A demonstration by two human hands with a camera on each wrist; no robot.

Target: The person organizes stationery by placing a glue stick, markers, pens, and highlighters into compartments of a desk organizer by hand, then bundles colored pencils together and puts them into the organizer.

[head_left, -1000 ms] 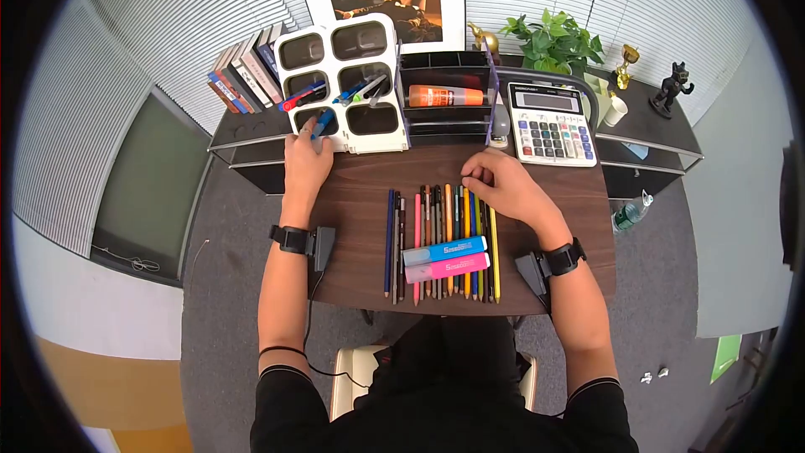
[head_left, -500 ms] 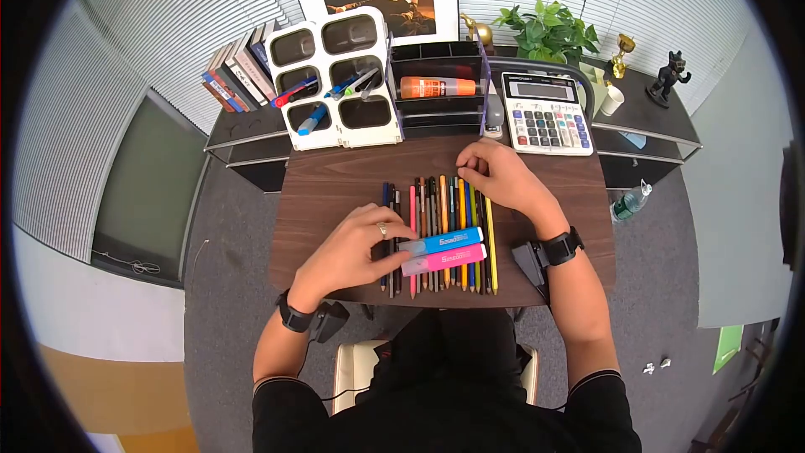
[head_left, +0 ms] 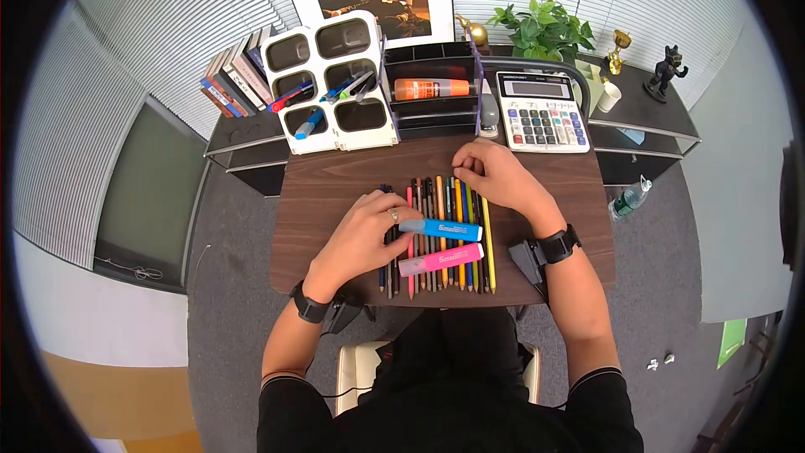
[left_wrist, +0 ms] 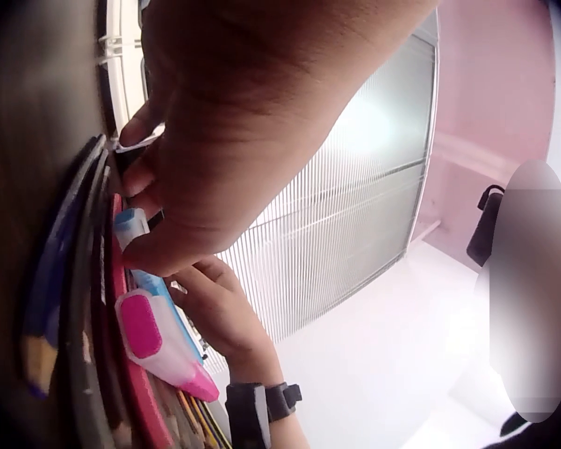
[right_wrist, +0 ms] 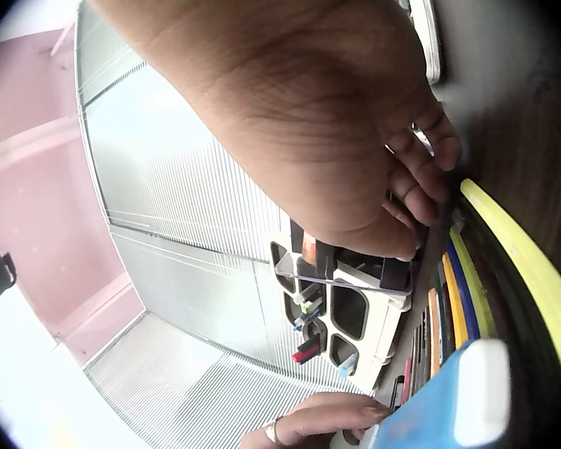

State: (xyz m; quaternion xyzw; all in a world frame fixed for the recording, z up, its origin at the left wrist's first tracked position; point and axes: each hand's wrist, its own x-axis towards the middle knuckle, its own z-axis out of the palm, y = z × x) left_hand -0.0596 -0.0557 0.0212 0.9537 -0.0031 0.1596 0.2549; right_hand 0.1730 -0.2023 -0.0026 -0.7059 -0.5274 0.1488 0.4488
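In the head view my left hand (head_left: 356,236) pinches the cap end of a blue highlighter (head_left: 454,230) between thumb and fingers. The highlighter lies across a row of colored pencils (head_left: 489,239), slightly apart from a pink highlighter (head_left: 443,259) below it. The left wrist view shows the thumb against the blue highlighter (left_wrist: 131,224), with the pink highlighter (left_wrist: 173,346) nearer the camera. My right hand (head_left: 501,178) rests at the far ends of the pencils, fingers loosely curled and holding nothing. In the right wrist view its fingertips (right_wrist: 421,201) are close to the yellow pencil's end.
A white organizer (head_left: 318,49) with several compartments holds pens and a blue marker (head_left: 309,124) at the back left. Beside it stand a dark rack (head_left: 432,122) with an orange bottle (head_left: 431,89) and a calculator (head_left: 543,122). Books and a plant (head_left: 545,33) are farther back.
My left hand has left the blue marker in the organizer's lower left compartment and come down to the blue highlighter, shifting it away from the pink one. The right hand has stayed nearly still.
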